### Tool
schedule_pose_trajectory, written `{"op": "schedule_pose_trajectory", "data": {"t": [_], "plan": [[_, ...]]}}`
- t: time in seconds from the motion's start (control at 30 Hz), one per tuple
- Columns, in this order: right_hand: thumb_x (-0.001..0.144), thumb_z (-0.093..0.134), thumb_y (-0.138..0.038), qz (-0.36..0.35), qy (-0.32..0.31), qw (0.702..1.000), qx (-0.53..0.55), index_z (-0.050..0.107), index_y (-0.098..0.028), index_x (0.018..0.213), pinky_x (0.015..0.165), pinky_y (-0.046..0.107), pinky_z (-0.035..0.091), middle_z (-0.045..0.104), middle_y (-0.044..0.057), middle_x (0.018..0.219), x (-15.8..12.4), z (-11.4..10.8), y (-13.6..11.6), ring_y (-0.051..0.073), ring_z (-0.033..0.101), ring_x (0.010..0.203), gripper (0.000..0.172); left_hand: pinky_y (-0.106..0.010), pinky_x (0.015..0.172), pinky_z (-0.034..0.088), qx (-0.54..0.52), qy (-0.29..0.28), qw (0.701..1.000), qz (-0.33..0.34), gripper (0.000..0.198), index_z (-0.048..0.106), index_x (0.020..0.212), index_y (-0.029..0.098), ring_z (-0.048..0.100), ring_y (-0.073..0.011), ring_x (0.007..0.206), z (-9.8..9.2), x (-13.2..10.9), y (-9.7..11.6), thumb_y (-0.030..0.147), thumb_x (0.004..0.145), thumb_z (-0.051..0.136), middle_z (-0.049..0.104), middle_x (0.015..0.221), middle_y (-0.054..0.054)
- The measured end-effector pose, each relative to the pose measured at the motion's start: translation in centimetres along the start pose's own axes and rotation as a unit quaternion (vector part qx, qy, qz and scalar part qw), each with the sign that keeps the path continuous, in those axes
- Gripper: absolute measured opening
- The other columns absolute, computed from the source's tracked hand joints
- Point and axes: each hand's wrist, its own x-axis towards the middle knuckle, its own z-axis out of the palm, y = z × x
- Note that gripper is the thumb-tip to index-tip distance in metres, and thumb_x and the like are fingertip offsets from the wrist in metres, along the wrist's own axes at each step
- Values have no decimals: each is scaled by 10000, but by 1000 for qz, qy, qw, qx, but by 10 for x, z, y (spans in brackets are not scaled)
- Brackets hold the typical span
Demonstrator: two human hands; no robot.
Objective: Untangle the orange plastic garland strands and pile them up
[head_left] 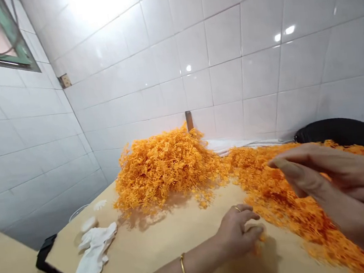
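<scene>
My left hand (240,231), with a ring and a gold bracelet, is low over the table (169,248). Its fingers curl around a small orange plastic sprig (257,248), mostly hidden by the hand. Closer to the camera on the right, my right hand (344,187) is raised with thumb and forefinger pinched together; whatever they hold is too small to make out. Behind it spreads a loose layer of orange frilly sprigs (274,182), like artificial flower parts. A taller heap of the same orange sprigs (168,164) stands left of centre, beyond my left hand.
White gloves (98,248) lie at the table's left edge beside a round pale object (89,224). A dark upright strip (189,120) rises behind the heap. At the back right sits a black rounded object (337,133). A tiled wall (228,77) bounds the far side.
</scene>
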Motion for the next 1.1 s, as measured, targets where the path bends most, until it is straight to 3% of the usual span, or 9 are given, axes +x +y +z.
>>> {"op": "schedule_pose_trajectory", "data": {"t": [0.13, 0.33, 0.47, 0.57, 0.67, 0.8, 0.9, 1.0, 1.1], "plan": [[798, 426, -361, 64, -115, 987, -91, 547, -215, 688, 389, 226, 307, 476, -24, 485, 9, 28, 33, 107, 411, 407, 219, -321, 793, 390, 69, 178, 980, 48, 179, 600, 819, 184, 484, -182, 901, -34, 6, -4, 233, 764, 437, 565, 932, -99], [820, 334, -341, 85, -237, 961, -117, 463, -208, 625, 445, 236, 285, 456, -27, 474, 13, 63, 56, 123, 438, 435, 269, -339, 776, 366, 238, 376, 896, 4, 184, 561, 732, 183, 455, -175, 819, -143, 0, -25, 248, 791, 399, 547, 763, -55], [824, 314, -342, 99, -297, 944, -105, 458, -201, 635, 478, 240, 278, 482, -12, 515, 3, 81, 57, 130, 449, 484, 277, -319, 743, 363, 328, 413, 847, -70, 200, 548, 760, 171, 450, -190, 848, -191, -2, -39, 340, 756, 441, 540, 799, -63], [772, 410, -321, 85, -405, 906, -89, 513, -192, 659, 507, 231, 293, 548, 16, 629, -13, 102, 67, 137, 487, 582, 200, -271, 630, 356, 353, 352, 851, -168, 231, 531, 758, 165, 478, -185, 773, -196, -2, -55, 385, 689, 510, 540, 766, -56], [664, 540, -296, 105, -527, 834, -127, 563, -189, 673, 508, 217, 304, 579, 36, 753, -29, 121, 83, 150, 515, 673, 109, -232, 553, 310, 352, 296, 862, -214, 121, 516, 704, 179, 486, -147, 640, -189, -6, -66, 284, 715, 456, 521, 642, -15], [594, 559, -143, 168, -563, 773, -240, 583, -162, 647, 477, 229, 297, 583, 77, 749, -36, 124, 104, 182, 540, 661, 61, -218, 535, 309, 271, 369, 868, -195, 140, 510, 680, 184, 473, -126, 574, -194, -13, -64, 264, 727, 406, 498, 577, 5], [602, 532, -88, 212, -535, 763, -294, 591, -138, 655, 470, 251, 296, 574, 109, 687, -31, 116, 117, 212, 544, 624, 94, -212, 500, 318, 143, 422, 879, -168, 160, 498, 672, 171, 432, -111, 517, -207, -13, -56, 328, 684, 471, 461, 545, 18], [669, 519, -156, 221, -502, 777, -310, 592, -140, 729, 490, 254, 295, 578, 123, 748, -25, 109, 127, 215, 544, 663, 96, -206, 477, 325, 38, 421, 892, -158, 207, 475, 649, 159, 406, -94, 484, -208, -10, -46, 363, 662, 502, 436, 528, 26], [744, 461, -239, 207, -476, 804, -290, 580, -159, 770, 495, 242, 274, 581, 105, 782, -22, 108, 132, 189, 533, 671, 146, -219, 494, 339, 143, 357, 912, -142, 207, 494, 647, 162, 428, -107, 509, -187, -9, -36, 359, 704, 466, 460, 556, 9]]}}
